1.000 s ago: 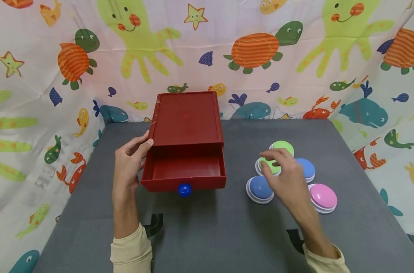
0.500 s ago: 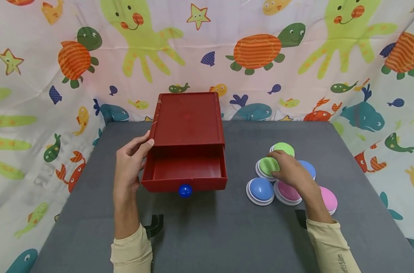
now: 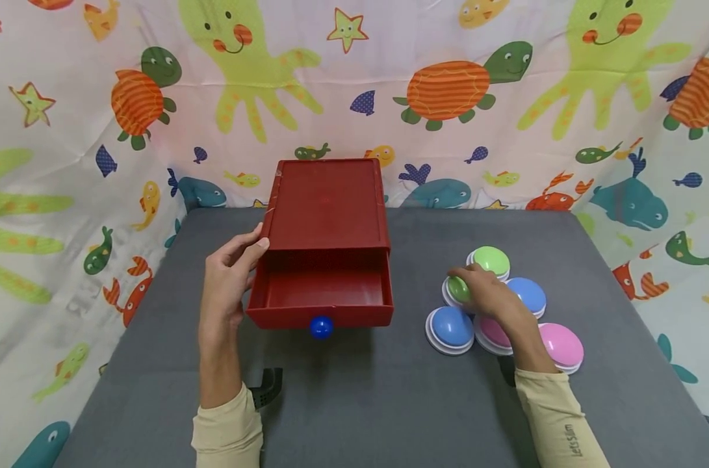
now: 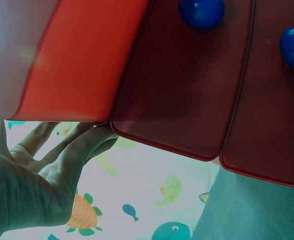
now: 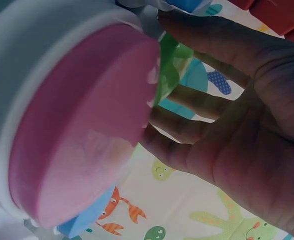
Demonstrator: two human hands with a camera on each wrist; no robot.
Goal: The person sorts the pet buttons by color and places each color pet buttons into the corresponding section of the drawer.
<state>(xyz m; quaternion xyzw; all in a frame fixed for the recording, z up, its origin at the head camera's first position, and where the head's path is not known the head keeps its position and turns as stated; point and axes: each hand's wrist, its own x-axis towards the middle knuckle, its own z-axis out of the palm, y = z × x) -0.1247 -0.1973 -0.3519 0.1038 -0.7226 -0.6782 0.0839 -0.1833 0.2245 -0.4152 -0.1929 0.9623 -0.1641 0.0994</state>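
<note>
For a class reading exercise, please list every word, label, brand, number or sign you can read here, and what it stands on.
"LetsSlim": printed along the right sleeve.
Faint grey mark on the patterned cloth, left side: too blurred to tell whether it is writing.
No readable text on the red drawer box or the domed discs.

A gray table [image 3: 354,409] has a red box [image 3: 329,208] on it. To the right of the box sit two green buttons [image 3: 491,260], two blue buttons [image 3: 452,326] and two pink buttons [image 3: 561,345]. One blue button is nearest the box.
</note>
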